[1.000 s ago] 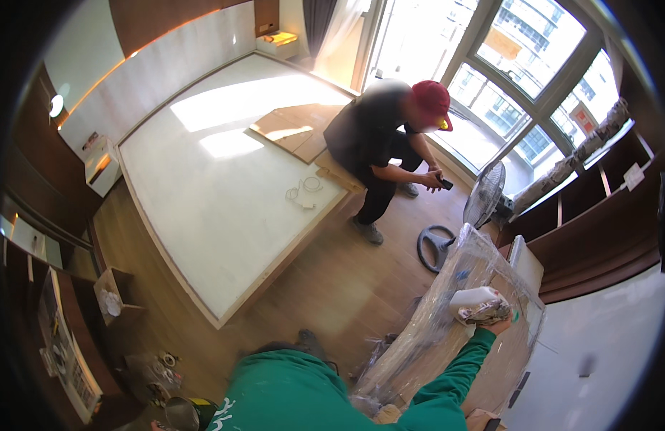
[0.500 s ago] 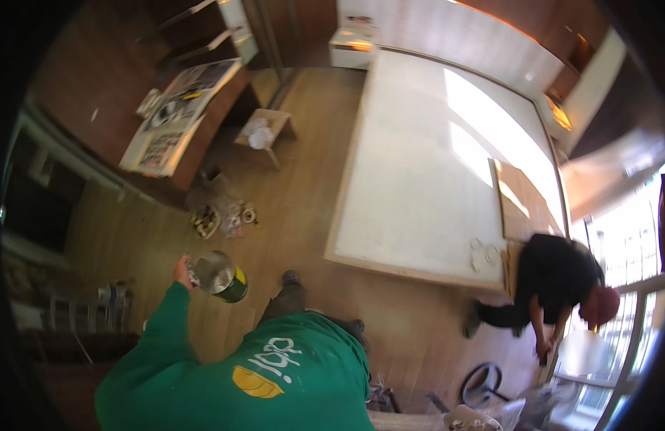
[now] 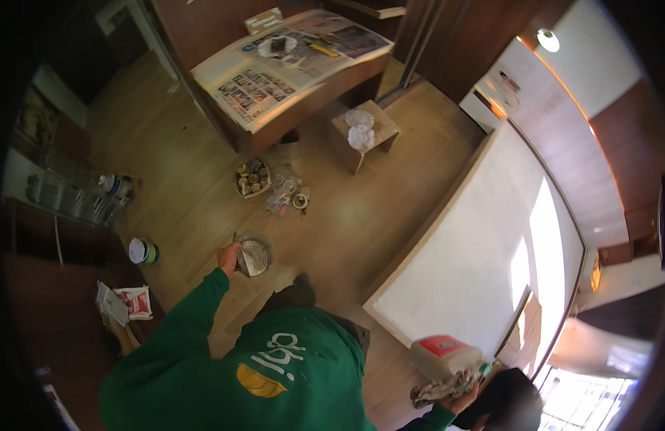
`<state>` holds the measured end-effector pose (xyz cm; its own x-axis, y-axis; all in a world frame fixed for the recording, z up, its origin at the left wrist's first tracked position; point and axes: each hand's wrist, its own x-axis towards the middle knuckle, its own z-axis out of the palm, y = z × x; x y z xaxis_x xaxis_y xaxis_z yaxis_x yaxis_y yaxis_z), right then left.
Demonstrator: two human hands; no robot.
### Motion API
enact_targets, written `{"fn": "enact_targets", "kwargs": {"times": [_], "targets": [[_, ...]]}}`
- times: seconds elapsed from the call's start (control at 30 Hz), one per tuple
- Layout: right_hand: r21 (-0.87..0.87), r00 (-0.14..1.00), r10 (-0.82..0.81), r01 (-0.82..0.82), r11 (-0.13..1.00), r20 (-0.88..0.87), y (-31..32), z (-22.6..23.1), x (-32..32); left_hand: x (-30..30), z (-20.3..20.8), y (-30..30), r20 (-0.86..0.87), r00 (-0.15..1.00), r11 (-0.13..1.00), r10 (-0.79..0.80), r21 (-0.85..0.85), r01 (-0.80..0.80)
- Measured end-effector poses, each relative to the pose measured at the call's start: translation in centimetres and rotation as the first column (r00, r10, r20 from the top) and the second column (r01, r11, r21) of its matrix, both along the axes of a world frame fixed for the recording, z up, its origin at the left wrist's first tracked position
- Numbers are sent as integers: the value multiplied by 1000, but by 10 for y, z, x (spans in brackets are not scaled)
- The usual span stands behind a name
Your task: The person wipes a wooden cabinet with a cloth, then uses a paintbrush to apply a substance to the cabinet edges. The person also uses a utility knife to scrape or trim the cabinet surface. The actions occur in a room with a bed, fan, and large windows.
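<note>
My left hand grips the rim of an open metal can, whose pale inside faces up. The can is held above the wooden floor, in front of my shoe. At the lower right my right hand is closed round a crumpled, stained rag and the neck end of a translucent plastic jug. This jug lies tilted on its side, with a red label and a green cap. How the fingers hold the jug is partly hidden by the rag.
A large white bed base stands to the right, with a person in black close by my right hand. Ahead are a newspaper-covered desk, a small stool and a box of small cans. A lidded tub sits at left.
My view has swung left, so the room has shifted rightward. My right hand has come into sight with the jug and rag. The can in my left hand now shows its inside more.
</note>
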<state>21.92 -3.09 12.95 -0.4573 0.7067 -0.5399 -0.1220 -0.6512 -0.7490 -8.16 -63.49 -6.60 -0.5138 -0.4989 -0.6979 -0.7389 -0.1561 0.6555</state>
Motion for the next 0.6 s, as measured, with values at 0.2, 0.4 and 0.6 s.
{"fn": "enact_targets", "kwargs": {"times": [0.2,0.4,0.6], "targets": [[-132,880,468,-457,880,76,-10,-16,-247,-42,17,-20,-61,997,999,37,13,-36],[-294,546,827,-775,559,133,-57,-82,-477,-113,38,9,-103,994,999,28,21,-26],[-366,181,976,-906,213,119,-112,-229,-686,-220,7,49,-71,995,997,73,-35,-76]]}}
